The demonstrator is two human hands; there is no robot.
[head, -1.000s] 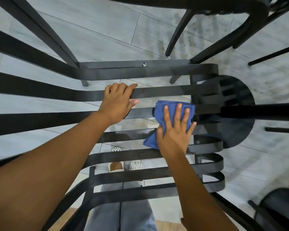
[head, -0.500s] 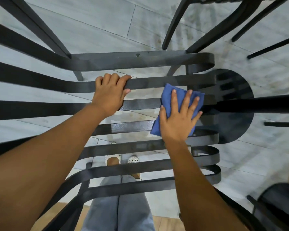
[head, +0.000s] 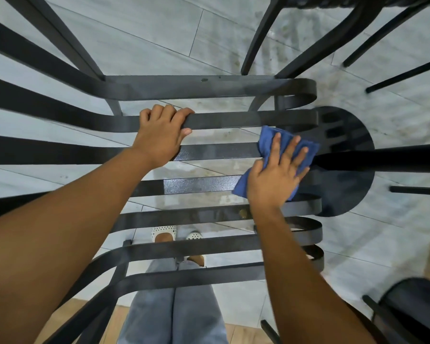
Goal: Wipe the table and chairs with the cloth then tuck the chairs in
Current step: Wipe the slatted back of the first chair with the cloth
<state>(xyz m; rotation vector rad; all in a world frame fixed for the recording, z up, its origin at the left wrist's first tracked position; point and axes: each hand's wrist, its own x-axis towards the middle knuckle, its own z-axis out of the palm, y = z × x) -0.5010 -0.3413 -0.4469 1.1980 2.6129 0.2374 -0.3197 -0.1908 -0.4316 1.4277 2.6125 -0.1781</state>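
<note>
The right hand (head: 274,180) presses the blue cloth (head: 289,147) flat, fingers straight, on the chair's slats (head: 209,186) near their right ends. The slats run left to right. The left hand (head: 159,135) grips a farther slat.

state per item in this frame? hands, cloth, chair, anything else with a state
left hand: fingers curled over a chair slat, gripping it.
right hand: flat, fingers spread, pressing the cloth down.
blue cloth: bunched, pinned on the slats under the right hand.
slatted chair: black metal, upright, seat slats facing up, floor visible through the gaps.
second chair: only its legs show, standing on the tiled floor.
</note>
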